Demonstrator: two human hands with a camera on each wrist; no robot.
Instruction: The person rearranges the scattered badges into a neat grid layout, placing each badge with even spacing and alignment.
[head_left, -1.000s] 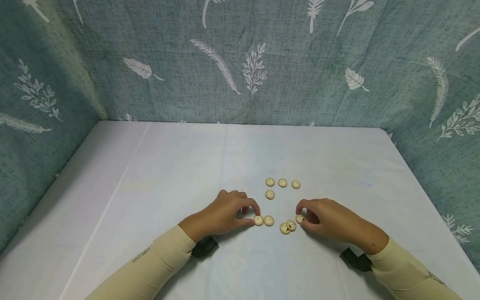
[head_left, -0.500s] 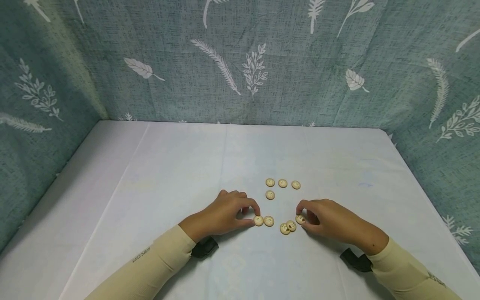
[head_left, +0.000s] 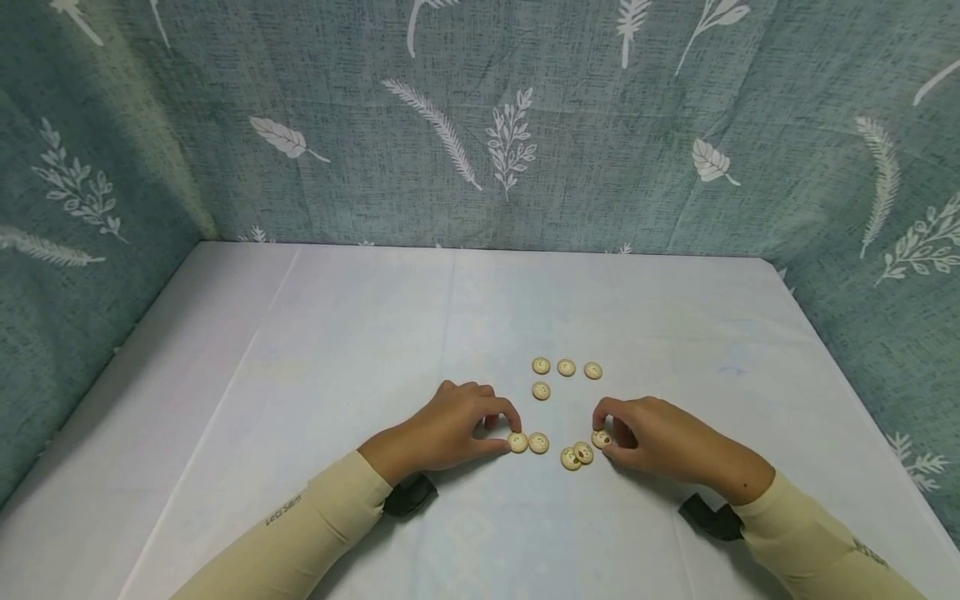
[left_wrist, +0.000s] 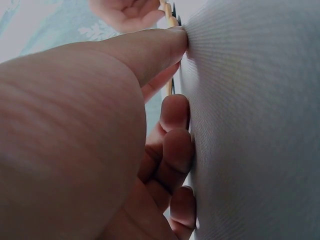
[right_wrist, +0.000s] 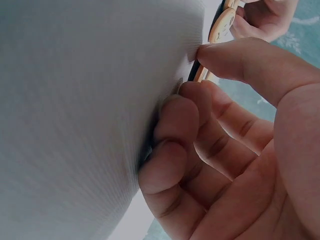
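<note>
Thumb and index finger of my left hand [head_left: 457, 423] pinch the edges of a round pale wooden button [head_left: 517, 442] lying on the table. Another button [head_left: 538, 443] sits directly to its right. My right hand [head_left: 658, 437] pinches a button with a dark spot [head_left: 601, 439] between thumb and index finger. Left of it, a spotted button [head_left: 583, 452] overlaps a second button [head_left: 571, 459]. In the left wrist view, my left thumb [left_wrist: 160, 47] covers most of the held button. The right wrist view shows my right thumb [right_wrist: 235, 57] close to the cloth, with a button [right_wrist: 223, 26] beyond it.
Farther back on the white-covered table [head_left: 337, 333] lies a row of three buttons, its middle button [head_left: 566, 367] evenly spaced. A single button [head_left: 542, 390] lies below the row's left end. A green leaf-patterned curtain [head_left: 585, 192] borders the table's back and sides.
</note>
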